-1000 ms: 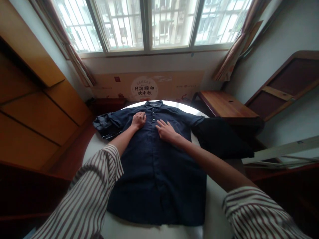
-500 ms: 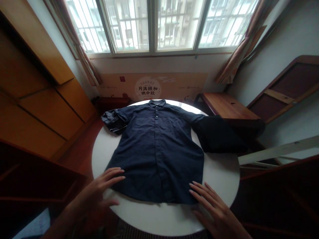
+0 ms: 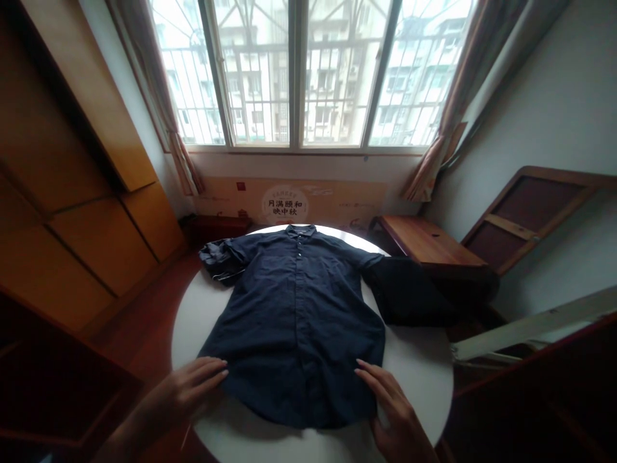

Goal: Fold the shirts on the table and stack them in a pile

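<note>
L grip (image 3: 189, 383), R grip (image 3: 394, 409), creased dk-blue shirt (image 3: 294, 315)

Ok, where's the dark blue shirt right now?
In the head view, the dark blue shirt lies centrally on the round white table, collar toward the window, its lower end between the left hand and right hand.

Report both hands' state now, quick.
Left hand: at a lower corner of the navy button-up shirt; open or gripping cannot be told.
Right hand: at the other lower corner; grip cannot be told.
</note>
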Demonstrator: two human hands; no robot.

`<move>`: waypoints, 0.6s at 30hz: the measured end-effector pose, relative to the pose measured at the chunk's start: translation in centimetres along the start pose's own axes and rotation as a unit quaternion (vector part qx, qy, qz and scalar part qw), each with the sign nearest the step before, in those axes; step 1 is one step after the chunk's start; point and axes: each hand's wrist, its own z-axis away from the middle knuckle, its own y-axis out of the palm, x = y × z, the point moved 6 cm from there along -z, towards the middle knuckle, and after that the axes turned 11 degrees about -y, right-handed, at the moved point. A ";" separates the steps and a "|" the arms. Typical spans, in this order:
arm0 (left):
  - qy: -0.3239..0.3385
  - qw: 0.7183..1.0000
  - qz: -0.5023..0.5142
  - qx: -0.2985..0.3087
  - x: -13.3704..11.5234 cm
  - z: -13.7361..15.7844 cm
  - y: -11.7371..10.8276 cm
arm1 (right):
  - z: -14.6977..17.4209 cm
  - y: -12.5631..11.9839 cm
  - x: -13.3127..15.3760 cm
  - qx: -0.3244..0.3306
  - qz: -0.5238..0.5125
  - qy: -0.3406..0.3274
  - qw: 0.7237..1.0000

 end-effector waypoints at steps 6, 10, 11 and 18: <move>-0.001 0.999 0.031 -0.029 -0.3 -0.7 -0.6 | 0.6 -0.5 -0.7 -0.007 0.032 -0.019 0.999; 0.008 0.998 0.034 -0.051 -1.8 -0.7 -2.0 | 0.3 -2.3 0.4 0.003 0.007 -0.080 0.997; 0.006 0.998 0.025 -0.049 -2.1 -0.6 -2.0 | 0.2 -2.6 0.6 0.009 0.009 -0.080 0.997; -0.055 0.995 -0.057 -0.066 0.2 1.3 1.0 | 1.7 -2.0 -1.5 0.012 0.025 0.025 0.999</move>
